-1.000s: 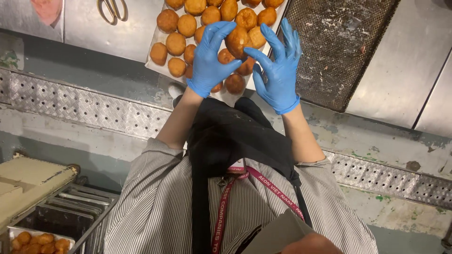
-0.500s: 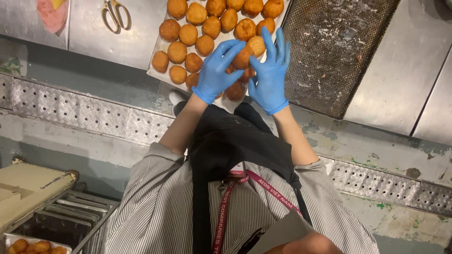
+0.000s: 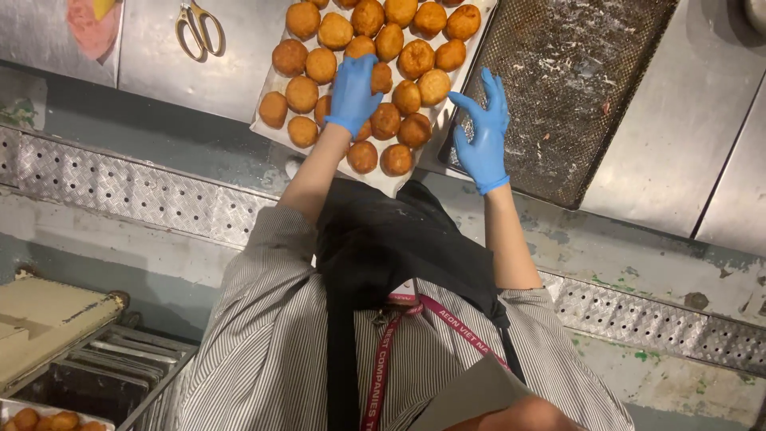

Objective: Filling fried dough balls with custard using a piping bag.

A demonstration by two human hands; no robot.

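Currently, left hand (image 3: 353, 94): my fingers rest flat, unclenched, on the fried buns (image 3: 375, 80), paper-lined tray (image 3: 267, 132).
Right hand (image 3: 483, 136): spread, empty, just right of tray, at the mesh rack (image 3: 574, 88) edge.
Nearer: left.

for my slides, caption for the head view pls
Blue-gloved left hand on fried dough balls, right hand open beside mesh tray.

Both arms stretch forward, forearms bare, hands in blue gloves. The left hand (image 3: 352, 94) lies palm down, fingers together and slightly curled. The right hand (image 3: 483, 134) hangs open, its 5 fingers spread apart, thumb pointing left.
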